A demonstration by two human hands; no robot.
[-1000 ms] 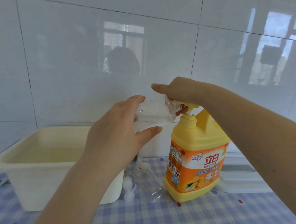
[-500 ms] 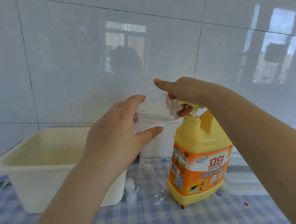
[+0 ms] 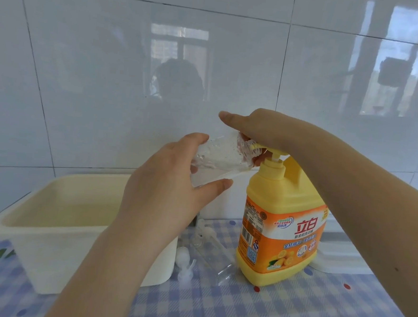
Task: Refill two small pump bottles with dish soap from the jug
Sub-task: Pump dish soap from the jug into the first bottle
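White tiles behind; left hand [image 3: 167, 180] grips a clear bottle [image 3: 218, 154] at the jug [image 3: 280, 220] spout, right hand [image 3: 259, 129] pressing its pump, fingers flat.

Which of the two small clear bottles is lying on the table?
The clear bottle beside the yellow jug lies on the table; the other bottle is held in the left hand at the jug's spout.

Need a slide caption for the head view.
Left hand holds clear bottle at jug nozzle; right hand presses the pump.

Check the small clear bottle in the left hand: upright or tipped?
Tipped. The left hand holds the clear bottle nearly on its side, mouth against the spout of the jug; the right hand presses the pump.
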